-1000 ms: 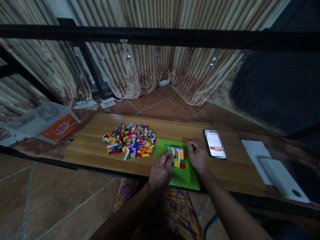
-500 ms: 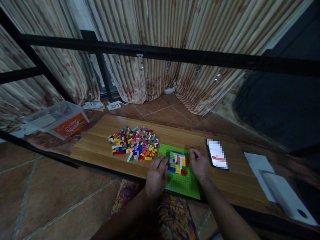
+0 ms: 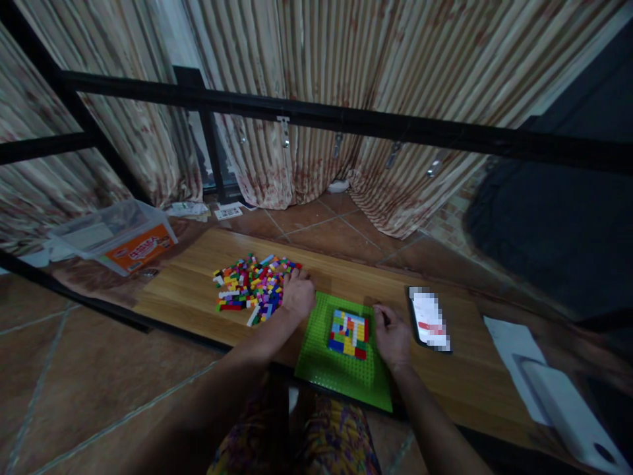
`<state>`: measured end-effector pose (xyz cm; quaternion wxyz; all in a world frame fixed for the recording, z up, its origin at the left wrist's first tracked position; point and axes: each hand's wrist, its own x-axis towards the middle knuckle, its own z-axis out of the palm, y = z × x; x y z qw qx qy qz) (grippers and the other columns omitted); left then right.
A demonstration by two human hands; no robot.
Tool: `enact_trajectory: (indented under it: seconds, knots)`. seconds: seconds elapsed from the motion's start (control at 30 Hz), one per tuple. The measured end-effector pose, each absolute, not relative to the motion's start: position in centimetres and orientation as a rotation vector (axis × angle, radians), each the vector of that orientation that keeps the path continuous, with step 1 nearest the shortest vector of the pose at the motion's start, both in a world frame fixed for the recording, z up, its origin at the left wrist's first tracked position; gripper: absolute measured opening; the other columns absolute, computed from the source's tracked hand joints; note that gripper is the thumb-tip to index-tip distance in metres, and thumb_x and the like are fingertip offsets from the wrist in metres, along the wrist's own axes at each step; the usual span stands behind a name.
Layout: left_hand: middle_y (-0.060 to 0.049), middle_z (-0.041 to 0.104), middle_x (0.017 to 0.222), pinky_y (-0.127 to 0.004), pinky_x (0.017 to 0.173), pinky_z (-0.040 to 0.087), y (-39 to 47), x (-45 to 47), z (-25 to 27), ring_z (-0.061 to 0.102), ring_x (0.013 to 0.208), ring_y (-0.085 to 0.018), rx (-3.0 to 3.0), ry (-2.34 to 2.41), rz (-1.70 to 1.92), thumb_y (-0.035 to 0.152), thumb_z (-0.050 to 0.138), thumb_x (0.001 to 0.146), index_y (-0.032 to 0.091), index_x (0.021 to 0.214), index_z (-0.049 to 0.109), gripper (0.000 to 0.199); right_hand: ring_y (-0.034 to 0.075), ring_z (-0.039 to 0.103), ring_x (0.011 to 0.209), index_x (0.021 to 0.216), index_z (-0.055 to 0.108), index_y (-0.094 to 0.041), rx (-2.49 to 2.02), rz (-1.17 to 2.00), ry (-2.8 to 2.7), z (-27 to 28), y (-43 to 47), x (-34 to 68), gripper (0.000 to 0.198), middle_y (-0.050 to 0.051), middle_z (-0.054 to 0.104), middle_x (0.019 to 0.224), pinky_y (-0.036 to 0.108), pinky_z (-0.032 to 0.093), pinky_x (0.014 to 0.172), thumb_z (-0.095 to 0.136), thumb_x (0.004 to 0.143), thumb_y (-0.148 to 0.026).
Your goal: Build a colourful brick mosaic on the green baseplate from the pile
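My left hand (image 3: 299,294) reaches over the right side of a pile of loose, many-coloured toy bricks (image 3: 257,284). Its fingers are stretched out onto the bricks, and no held brick shows. My right hand (image 3: 392,336) rests at the right edge of a green studded baseplate (image 3: 316,359). Its fingers are curled together in a pinch; whatever may be between them is too small to make out. In the middle of the baseplate sits a rectangular patch of bricks (image 3: 349,334) in red, blue, yellow, white and green, apart from both hands.
A phone (image 3: 429,320) with a lit screen lies right of my right hand on the wooden table (image 3: 182,284). Farther right are white sheets (image 3: 514,356) and a white object (image 3: 568,402). A clear plastic box (image 3: 119,231) with an orange label stands beyond the left end.
My left hand has moved from the baseplate's left edge leftward and away from me to the brick pile. My right hand stays beside the baseplate. The view has shifted slightly.
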<state>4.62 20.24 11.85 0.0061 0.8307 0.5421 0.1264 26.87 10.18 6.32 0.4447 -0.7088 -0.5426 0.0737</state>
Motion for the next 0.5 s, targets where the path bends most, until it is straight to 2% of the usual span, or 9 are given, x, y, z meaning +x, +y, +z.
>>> enact_trajectory:
  seconds: [0.1, 0.23, 0.5]
  knots:
    - [-0.014, 0.066, 0.1, -0.043, 0.086, 0.046, 21.2, 4.9, 12.1, 0.055, 0.103, -0.029, 2.598, 1.686, 0.305, 0.014, 0.053, 0.078, 0.013, 0.082, 0.071, 0.019, 0.023, 0.065, 0.086, 0.091, 0.068, -0.019, -1.756, 0.174, -1.345, 6.6, 10.2, 26.8, 0.035, 0.01, 0.07, 0.092, 0.037, 0.05, 0.08, 0.042, 0.091, -0.042]
    - [-0.016, 0.067, 0.097, -0.042, 0.088, 0.046, 21.9, 4.9, 12.4, 0.057, 0.101, -0.029, 2.612, 1.664, 0.258, 0.01, 0.053, 0.075, 0.012, 0.081, 0.072, 0.02, 0.022, 0.064, 0.085, 0.09, 0.068, -0.019, -1.754, 0.164, -1.344, 6.7, 10.2, 26.6, 0.035, 0.009, 0.07, 0.092, 0.035, 0.05, 0.08, 0.041, 0.091, -0.041]
    - [-0.019, 0.066, 0.106, -0.041, 0.09, 0.046, 21.7, 4.5, 12.3, 0.058, 0.106, -0.031, 2.675, 1.651, 0.223, 0.007, 0.045, 0.082, 0.007, 0.099, 0.068, 0.028, 0.021, 0.063, 0.087, 0.091, 0.068, -0.018, -1.77, 0.204, -1.318, 6.6, 10.5, 26.6, 0.037, 0.009, 0.07, 0.093, 0.033, 0.048, 0.081, 0.041, 0.091, -0.043]
